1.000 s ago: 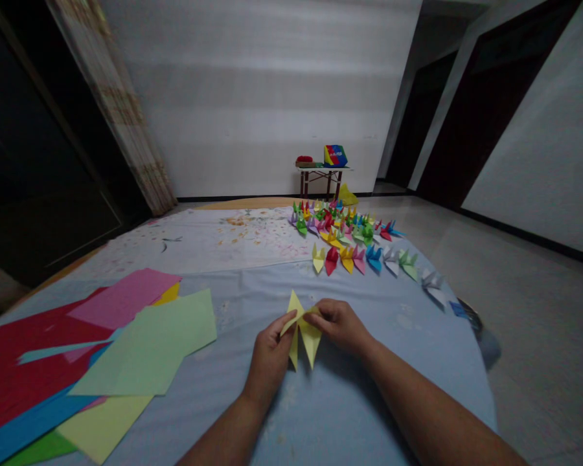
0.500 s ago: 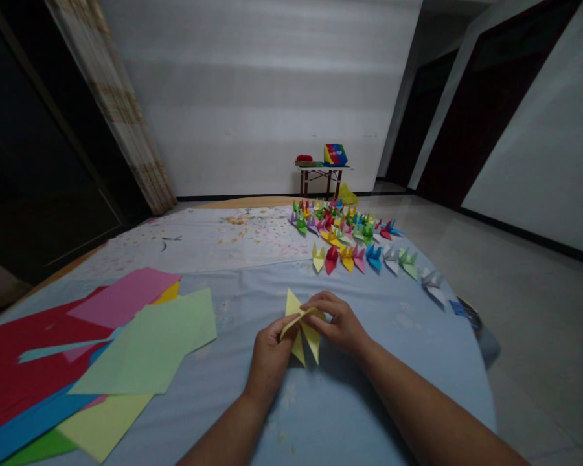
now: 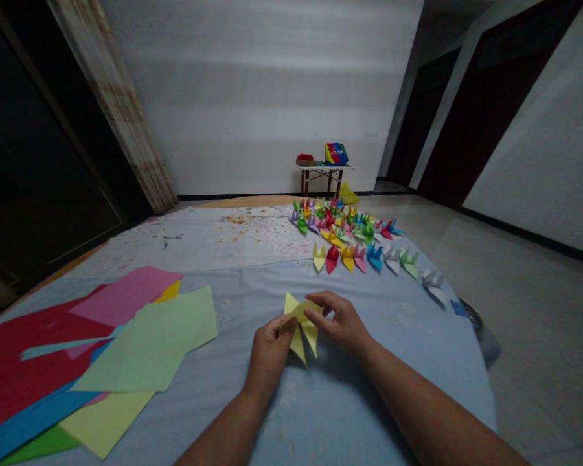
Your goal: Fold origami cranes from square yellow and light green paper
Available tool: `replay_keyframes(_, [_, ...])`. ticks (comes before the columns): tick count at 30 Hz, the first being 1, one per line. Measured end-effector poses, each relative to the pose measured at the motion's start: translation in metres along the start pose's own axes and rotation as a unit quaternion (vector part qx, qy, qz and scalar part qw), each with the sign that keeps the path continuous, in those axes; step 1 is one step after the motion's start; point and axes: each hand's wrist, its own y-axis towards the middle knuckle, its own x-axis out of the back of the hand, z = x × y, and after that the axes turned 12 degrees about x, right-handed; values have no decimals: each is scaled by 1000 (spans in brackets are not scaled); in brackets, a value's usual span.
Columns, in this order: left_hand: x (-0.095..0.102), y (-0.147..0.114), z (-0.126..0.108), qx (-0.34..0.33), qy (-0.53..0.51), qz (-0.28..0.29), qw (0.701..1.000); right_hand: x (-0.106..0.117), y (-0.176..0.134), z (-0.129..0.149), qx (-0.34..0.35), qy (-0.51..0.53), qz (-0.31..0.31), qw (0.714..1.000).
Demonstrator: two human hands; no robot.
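Over the near part of the desk [image 3: 252, 285], between the two hands, is the folded yellow paper [image 3: 309, 330]. Caution: uneven pull between the hands could skew or tear it. Thumb pressure off the crease could leave a crooked fold; excess squeeze could buckle a narrow flap. Grip, left hand [image 3: 269, 349] — closed, thumb and fingers pinching the paper's left side. Grip, right hand [image 3: 342, 323] — fingers loosely curved, thumb touching the upper right part; whether it pinches firmly cannot be told.

One head-worn view faces forward and down over the desk [image 3: 252, 291] — the hands [image 3: 342, 323] near, the far edge [image 3: 252, 201] and wall [image 3: 252, 116] well beyond.
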Motion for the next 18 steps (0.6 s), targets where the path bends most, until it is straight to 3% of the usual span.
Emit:
replay_keyframes(6, [3, 3, -2, 4, -25, -62, 998, -2, 0, 1, -51, -23, 71, 996])
replay_keyframes(13, [5, 5, 2, -8, -10, -118, 993, -7, -1, 2, -65, -55, 52, 995])
replay_keyframes(18, [4, 4, 2, -32, 3, -126, 992, -7, -3, 6, -15, -102, 60, 993])
